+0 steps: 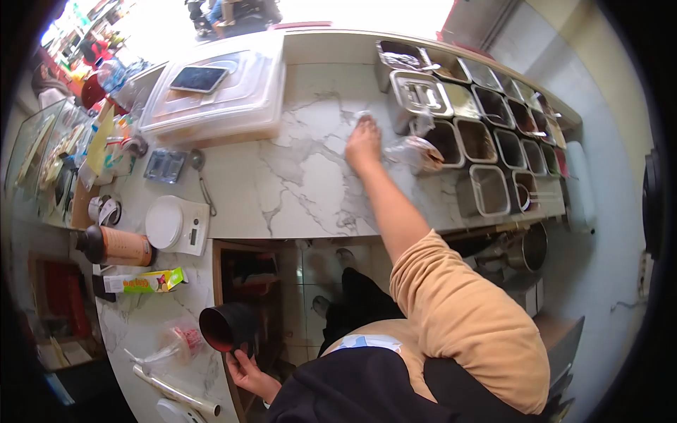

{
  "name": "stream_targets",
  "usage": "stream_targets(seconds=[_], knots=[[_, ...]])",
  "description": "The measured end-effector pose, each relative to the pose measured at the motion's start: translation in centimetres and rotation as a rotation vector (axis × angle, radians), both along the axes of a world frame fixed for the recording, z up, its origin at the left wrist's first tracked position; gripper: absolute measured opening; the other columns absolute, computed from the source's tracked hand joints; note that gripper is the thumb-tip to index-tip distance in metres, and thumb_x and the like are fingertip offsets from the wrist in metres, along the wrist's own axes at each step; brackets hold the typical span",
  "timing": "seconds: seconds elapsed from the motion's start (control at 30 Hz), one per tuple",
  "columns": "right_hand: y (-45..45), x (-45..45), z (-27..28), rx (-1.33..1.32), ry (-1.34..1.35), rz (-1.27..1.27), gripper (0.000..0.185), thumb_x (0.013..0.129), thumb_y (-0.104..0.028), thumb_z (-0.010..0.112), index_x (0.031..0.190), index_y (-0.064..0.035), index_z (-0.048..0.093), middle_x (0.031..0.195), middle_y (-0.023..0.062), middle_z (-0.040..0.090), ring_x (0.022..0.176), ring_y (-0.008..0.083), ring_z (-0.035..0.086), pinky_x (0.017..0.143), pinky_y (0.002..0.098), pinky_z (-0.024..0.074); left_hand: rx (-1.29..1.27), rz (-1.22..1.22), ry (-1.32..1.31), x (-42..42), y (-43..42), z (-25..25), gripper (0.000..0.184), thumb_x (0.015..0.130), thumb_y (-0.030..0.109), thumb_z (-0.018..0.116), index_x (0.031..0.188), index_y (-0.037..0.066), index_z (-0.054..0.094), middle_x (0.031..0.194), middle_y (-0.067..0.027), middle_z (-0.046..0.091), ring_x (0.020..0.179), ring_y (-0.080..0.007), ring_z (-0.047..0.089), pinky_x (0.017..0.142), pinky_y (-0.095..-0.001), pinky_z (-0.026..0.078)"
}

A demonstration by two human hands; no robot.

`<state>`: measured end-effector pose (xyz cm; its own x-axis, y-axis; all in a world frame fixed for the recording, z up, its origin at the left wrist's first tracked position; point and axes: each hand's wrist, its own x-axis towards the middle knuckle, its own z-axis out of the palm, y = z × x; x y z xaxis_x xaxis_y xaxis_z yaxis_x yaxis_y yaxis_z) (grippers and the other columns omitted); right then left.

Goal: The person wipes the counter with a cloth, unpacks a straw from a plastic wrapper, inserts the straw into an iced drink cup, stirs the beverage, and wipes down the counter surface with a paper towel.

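Note:
My right hand [364, 144] reaches out over the marble-patterned counter [303, 176], fingers pressed down together. A small white crumpled piece [362, 115] shows at its fingertips; its kind is unclear. To the right of this hand lies a clear plastic bag [415, 154] with something brown in it, against the metal containers. My left hand [250, 374] is closed on the lower rim of a black round container [240, 326], reddish inside. This container is tipped sideways, its mouth facing left, at the inner edge of the side counter.
Metal containers [482, 190] stand in rows at the right. A lidded plastic box [211, 99] bears a phone [199, 79]. Leftward are a scale [192, 229], a spoon [203, 182], a brown bottle [120, 246], a cling wrap box [144, 280], a bag [176, 341] and a roll [176, 391].

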<state>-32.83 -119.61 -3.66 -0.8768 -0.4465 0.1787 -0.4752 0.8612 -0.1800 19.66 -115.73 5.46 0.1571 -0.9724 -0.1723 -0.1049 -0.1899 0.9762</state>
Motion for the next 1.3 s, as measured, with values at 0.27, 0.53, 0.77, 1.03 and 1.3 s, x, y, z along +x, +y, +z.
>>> stream_targets(seconds=[0.27, 0.53, 0.77, 1.03, 1.3], knots=[[14.2, 18.2, 1.7, -0.114, 0.058, 0.407, 0.054, 0.091, -0.014, 0.041, 0.138, 0.0115, 0.036, 0.144, 0.0255, 0.040, 0.137, 0.0335, 0.036, 0.115, 0.0422, 0.0248, -0.031, -0.322, 0.155, -2.5, -0.9, 1.3, 0.029, 0.096, 0.022, 0.061, 0.115, 0.001, 0.058, 0.109, -0.0055, 0.064, 0.099, -0.0183, 0.064, 0.076, -0.0251, 0.048], [22.3, 15.2, 1.2, -0.109, 0.043, 0.043, 0.053, 0.094, -0.017, 0.041, 0.138, 0.0116, 0.036, 0.147, 0.0275, 0.033, 0.139, 0.0381, 0.030, 0.115, 0.0466, 0.0207, -0.062, -0.358, 0.244, -3.1, 0.7, 2.0, 0.028, 0.097, 0.015, 0.058, 0.118, -0.002, 0.055, 0.102, -0.0064, 0.064, 0.096, -0.0169, 0.064, 0.077, -0.0272, 0.055], [4.6, 18.8, 3.5, -0.060, 0.103, 0.389, 0.066, 0.099, -0.041, 0.041, 0.142, 0.0082, 0.033, 0.147, 0.0321, 0.028, 0.139, 0.0419, 0.026, 0.116, 0.0474, 0.0159, -0.023, -0.268, 0.192, -1.1, 2.8, 2.2, 0.017, 0.093, 0.009, 0.064, 0.105, -0.003, 0.061, 0.110, -0.0023, 0.060, 0.081, -0.0034, 0.055, 0.066, -0.0160, 0.042], [-2.7, 25.5, 2.1, -0.431, -0.174, 1.095, 0.039, 0.092, 0.001, 0.045, 0.131, 0.0022, 0.049, 0.130, 0.0264, 0.052, 0.124, 0.0393, 0.048, 0.108, 0.0421, 0.0357, -0.189, -0.251, 0.025, 8.4, 5.6, 1.8, 0.023, 0.083, 0.010, 0.074, 0.098, -0.006, 0.066, 0.115, -0.0111, 0.058, 0.094, -0.0134, 0.059, 0.073, -0.0233, 0.048], [-20.0, 40.5, 9.2, -0.492, -0.207, 1.323, 0.057, 0.091, -0.027, 0.056, 0.138, -0.0003, 0.039, 0.121, 0.0266, 0.055, 0.109, 0.0429, 0.056, 0.093, 0.0453, 0.0459, -0.245, -0.013, -0.160, 13.8, 6.9, 4.2, 0.024, 0.079, 0.011, 0.077, 0.093, -0.006, 0.067, 0.114, -0.0164, 0.060, 0.098, -0.0214, 0.063, 0.081, -0.0292, 0.051]])
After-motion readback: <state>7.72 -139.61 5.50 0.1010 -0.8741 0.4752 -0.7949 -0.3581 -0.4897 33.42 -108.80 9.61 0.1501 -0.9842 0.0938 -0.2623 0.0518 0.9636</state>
